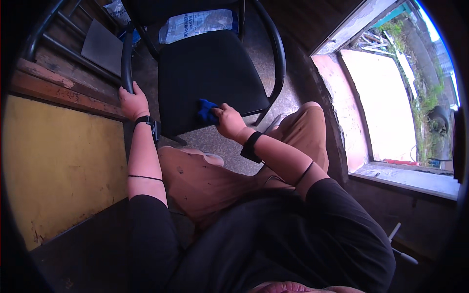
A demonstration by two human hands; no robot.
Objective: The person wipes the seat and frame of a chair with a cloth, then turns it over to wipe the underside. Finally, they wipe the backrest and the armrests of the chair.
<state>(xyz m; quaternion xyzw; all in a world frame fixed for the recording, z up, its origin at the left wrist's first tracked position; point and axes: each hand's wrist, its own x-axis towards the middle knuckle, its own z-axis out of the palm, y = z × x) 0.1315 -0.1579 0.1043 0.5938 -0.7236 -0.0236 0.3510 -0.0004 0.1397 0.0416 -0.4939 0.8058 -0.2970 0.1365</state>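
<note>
In front of me stands a black chair (207,73) with a padded seat and curved armrests. My left hand (134,102) is closed round the front end of its left armrest (127,63). Over the front right part of the seat, my right hand (228,120) grips a crumpled blue cloth (207,111). Part of the cloth hangs out past the fingers and appears to touch the seat. The fingertips inside the cloth are hidden.
A yellow panel (68,166) with a wooden edge is close on my left, below dark metal rails (73,51). A white printed bag (200,25) lies behind the chair. To the right, a window opening (381,102) has a pale sill (408,179). My knees flank the chair's front.
</note>
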